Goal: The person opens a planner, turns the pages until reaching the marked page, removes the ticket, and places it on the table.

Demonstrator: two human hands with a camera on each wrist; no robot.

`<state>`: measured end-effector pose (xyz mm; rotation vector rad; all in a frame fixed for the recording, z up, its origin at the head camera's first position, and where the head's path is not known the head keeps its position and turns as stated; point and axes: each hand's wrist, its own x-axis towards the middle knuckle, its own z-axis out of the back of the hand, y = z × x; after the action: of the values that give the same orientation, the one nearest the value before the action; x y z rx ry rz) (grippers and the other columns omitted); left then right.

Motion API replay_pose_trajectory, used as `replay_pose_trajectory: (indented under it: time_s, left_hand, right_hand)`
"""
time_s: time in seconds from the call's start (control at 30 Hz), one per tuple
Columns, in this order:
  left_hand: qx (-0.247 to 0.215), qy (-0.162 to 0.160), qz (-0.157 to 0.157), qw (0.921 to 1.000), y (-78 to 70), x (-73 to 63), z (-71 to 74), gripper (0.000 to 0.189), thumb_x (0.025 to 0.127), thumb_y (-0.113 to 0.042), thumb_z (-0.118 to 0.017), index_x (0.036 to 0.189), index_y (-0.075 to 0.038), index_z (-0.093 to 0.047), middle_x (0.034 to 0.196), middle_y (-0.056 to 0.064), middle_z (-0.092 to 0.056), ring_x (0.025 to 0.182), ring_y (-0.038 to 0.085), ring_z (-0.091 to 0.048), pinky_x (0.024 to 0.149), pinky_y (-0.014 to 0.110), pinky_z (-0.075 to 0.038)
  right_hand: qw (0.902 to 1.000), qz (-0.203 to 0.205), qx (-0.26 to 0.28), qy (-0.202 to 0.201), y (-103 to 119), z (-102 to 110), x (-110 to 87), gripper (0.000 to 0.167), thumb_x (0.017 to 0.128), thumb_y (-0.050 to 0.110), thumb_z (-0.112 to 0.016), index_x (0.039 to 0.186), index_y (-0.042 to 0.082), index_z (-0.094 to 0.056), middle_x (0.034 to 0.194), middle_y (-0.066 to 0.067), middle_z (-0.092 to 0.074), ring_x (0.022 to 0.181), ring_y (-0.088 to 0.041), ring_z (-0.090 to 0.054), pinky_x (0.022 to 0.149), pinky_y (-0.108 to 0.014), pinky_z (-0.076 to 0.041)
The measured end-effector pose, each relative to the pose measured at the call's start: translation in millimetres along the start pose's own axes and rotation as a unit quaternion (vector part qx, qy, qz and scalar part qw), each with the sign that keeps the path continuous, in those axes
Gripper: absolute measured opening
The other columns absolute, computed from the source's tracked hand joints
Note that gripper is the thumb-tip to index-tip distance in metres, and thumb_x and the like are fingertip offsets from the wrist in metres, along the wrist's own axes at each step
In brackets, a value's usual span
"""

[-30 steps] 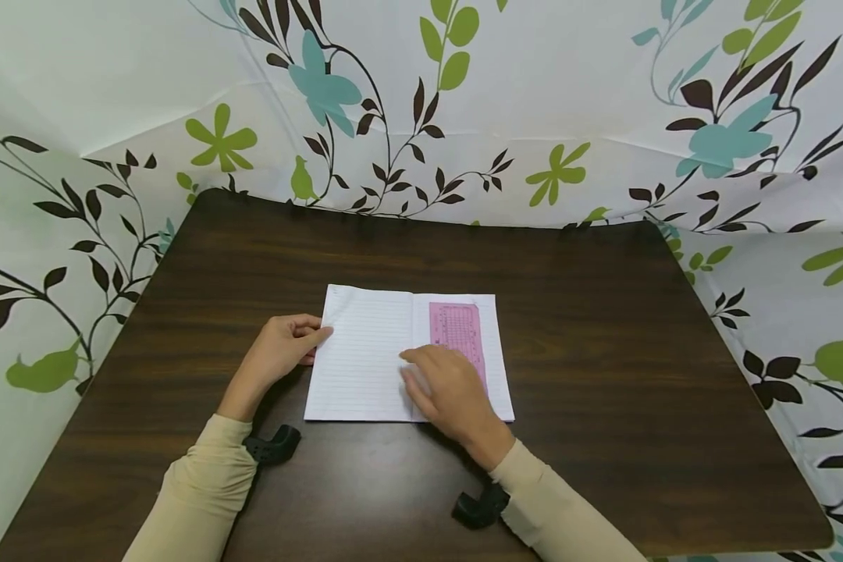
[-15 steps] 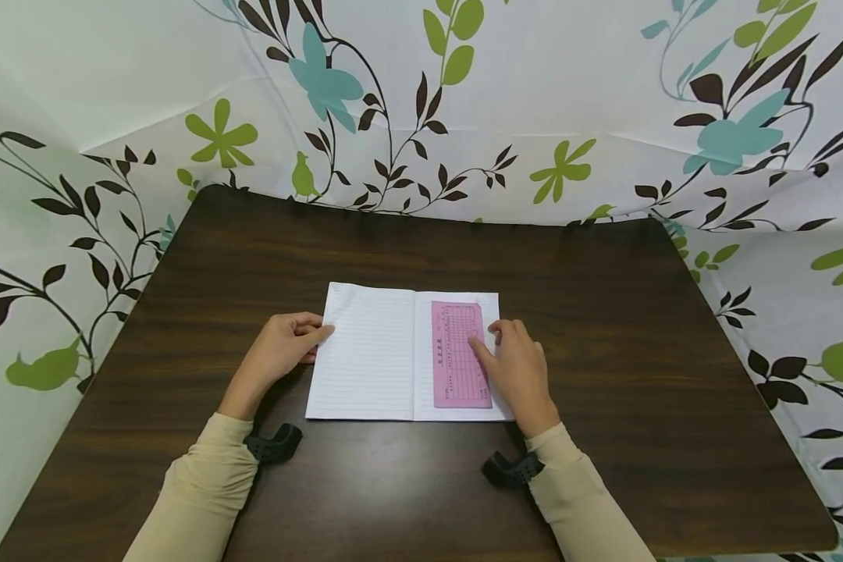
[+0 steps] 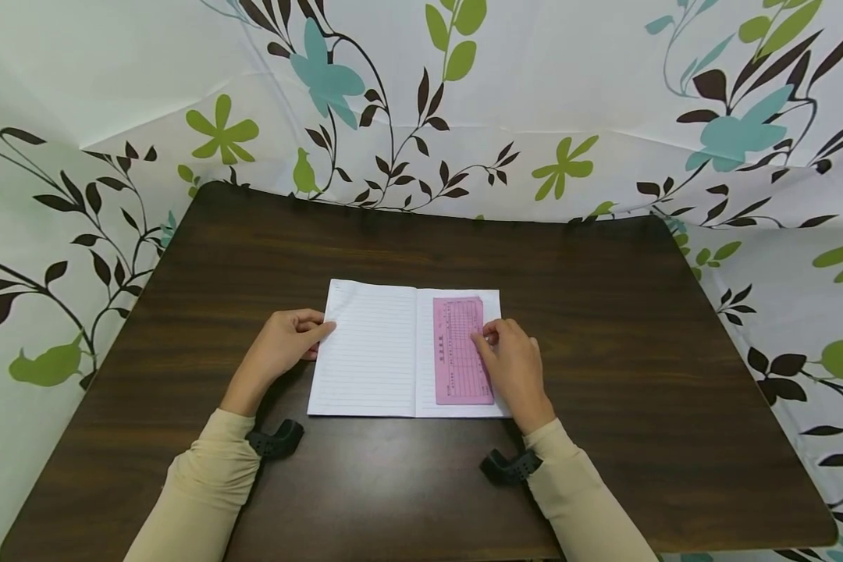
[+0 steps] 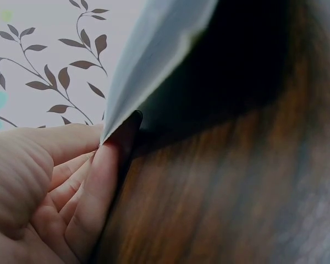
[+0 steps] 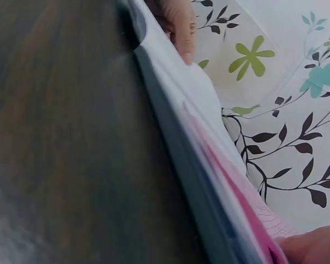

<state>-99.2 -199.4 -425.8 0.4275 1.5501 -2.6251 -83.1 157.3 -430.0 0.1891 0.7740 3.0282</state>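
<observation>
An open lined notebook (image 3: 368, 351) lies on the dark wooden table, its left page blank. A pink printed form (image 3: 458, 355) with a grid rests on the right page. My left hand (image 3: 281, 351) pinches the notebook's left edge, the thumb on top and the fingers under; the left wrist view shows this edge lifted off the table. At the form's right edge, my right hand (image 3: 516, 367) pinches the pink paper between thumb and curled fingers. In the right wrist view the thumb (image 5: 313, 245) is on the form, and the fingertips beneath are hidden.
The dark wooden table (image 3: 604, 351) extends around the notebook on all sides. A white cloth (image 3: 393, 101) printed with leaves and flowers hangs behind and beside it. A black wrist device sits on each sleeve.
My right hand has moved right from over the notebook's middle to the pink form's right edge, uncovering the form, and its fingers have closed on that edge. My left hand stays put.
</observation>
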Motion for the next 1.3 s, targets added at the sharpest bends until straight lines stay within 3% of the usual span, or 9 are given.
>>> replay_pose_trajectory:
  time_s: [0.23, 0.4, 0.53, 0.87, 1.1, 1.3]
  left_hand:
    - [0.005, -0.002, -0.001, 1.0, -0.8, -0.3, -0.1, 0.041, 0.102, -0.03, -0.069, 0.128, 0.001, -0.07, 0.092, 0.009, -0.074, 0.07, 0.011, -0.065, 0.064, 0.023, -0.058]
    - [0.003, 0.0, -0.003, 1.0, -0.2, 0.1, -0.8, 0.04, 0.102, -0.029, -0.069, 0.128, 0.002, -0.069, 0.095, 0.011, -0.076, 0.07, 0.01, -0.065, 0.064, 0.022, -0.059]
    - [0.0, 0.001, -0.001, 1.0, 0.2, 0.4, -1.7, 0.041, 0.102, -0.03, -0.069, 0.129, 0.002, -0.069, 0.1, 0.014, -0.076, 0.071, 0.01, -0.066, 0.065, 0.022, -0.059]
    - [0.002, 0.0, 0.008, 1.0, -0.4, 0.7, -2.6, 0.042, 0.102, -0.031, -0.069, 0.129, 0.001, -0.069, 0.104, 0.016, -0.076, 0.072, 0.011, -0.066, 0.066, 0.022, -0.059]
    - [0.007, 0.0, 0.015, 0.9999, 0.1, 0.8, -2.7, 0.043, 0.102, -0.033, -0.069, 0.13, 0.001, -0.069, 0.107, 0.018, -0.076, 0.074, 0.012, -0.067, 0.067, 0.022, -0.06]
    - [0.007, -0.001, 0.015, 0.9999, -0.6, 0.9, -1.7, 0.044, 0.102, -0.033, -0.07, 0.129, 0.001, -0.069, 0.104, 0.016, -0.075, 0.074, 0.012, -0.066, 0.067, 0.022, -0.059]
  right_hand:
    - [0.9949, -0.03, 0.094, 0.022, -4.4, 10.2, 4.7, 0.022, 0.1, 0.026, -0.072, 0.107, 0.005, -0.074, 0.095, -0.012, -0.075, 0.081, -0.024, -0.065, 0.072, -0.035, -0.055]
    - [0.9909, -0.022, 0.129, 0.029, -17.1, 22.9, 9.0, 0.023, 0.1, 0.022, -0.073, 0.111, 0.002, -0.075, 0.101, -0.016, -0.076, 0.085, -0.025, -0.067, 0.074, -0.029, -0.058]
    - [0.9918, -0.023, 0.123, 0.022, -34.5, 39.0, 15.3, 0.025, 0.1, 0.023, -0.073, 0.112, 0.001, -0.076, 0.101, -0.018, -0.077, 0.084, -0.026, -0.065, 0.069, -0.021, -0.05]
    - [0.9947, -0.073, 0.072, -0.002, -86.9, 82.0, 18.7, 0.036, 0.105, 0.03, -0.065, 0.121, -0.001, -0.074, 0.107, -0.023, -0.075, 0.087, -0.027, -0.061, 0.066, -0.021, -0.045]
    - [0.9927, -0.117, 0.03, 0.008, -114.7, 92.8, 14.8, 0.038, 0.106, 0.028, -0.064, 0.123, -0.004, -0.072, 0.116, -0.028, -0.073, 0.095, -0.036, -0.064, 0.077, -0.038, -0.052]
    - [0.9919, -0.124, 0.021, 0.017, -122.8, 91.2, 17.3, 0.038, 0.106, 0.027, -0.063, 0.126, -0.005, -0.069, 0.119, -0.03, -0.071, 0.098, -0.039, -0.065, 0.086, -0.051, -0.055]
